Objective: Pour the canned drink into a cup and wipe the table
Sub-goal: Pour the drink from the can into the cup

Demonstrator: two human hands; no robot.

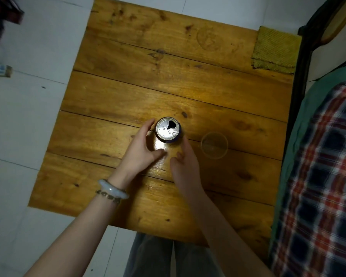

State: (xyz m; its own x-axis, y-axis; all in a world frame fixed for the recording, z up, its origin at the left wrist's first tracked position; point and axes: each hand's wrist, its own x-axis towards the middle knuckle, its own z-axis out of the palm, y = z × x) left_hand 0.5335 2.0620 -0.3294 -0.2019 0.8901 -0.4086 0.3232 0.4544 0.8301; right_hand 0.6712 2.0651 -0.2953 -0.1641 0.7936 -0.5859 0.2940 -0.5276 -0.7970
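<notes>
Pale floor tiles surround a plank-topped wooden counter (128,86), seen from almost straight above.

On the left, the left hand (142,145), with two bracelets (113,191) at its wrist, lies near the middle of the counter. Its fingers (148,126) are spread and gently curved, and the tips are just beside the left wall of the can (168,130). I cannot tell whether they touch it.

The can stands upright at the counter's centre. Its mouth is already open and droplets lie on the lid. It probably has some weight if it is full. The thin metal wall will likely dent under a hard squeeze, and the moisture may make it slippery. A firm wrap around the mid-body, below the rim, looks the safest hold.

The right hand (185,162) flanks the can on the other side. Its fingers (185,145) are loose and not clasped, and they reach up along the can's right wall. So the can sits between the two hands, and neither hand grips it.

Just right of that hand stands the cup (214,144), clear, upright and apparently empty. It is near the can but apart from it. It looks light and flimsy, and a bump while pouring could easily tip it.

A folded yellow cloth (276,49) lies well away at the far right corner. A bed with a plaid cover (324,176) runs along the right edge.
</notes>
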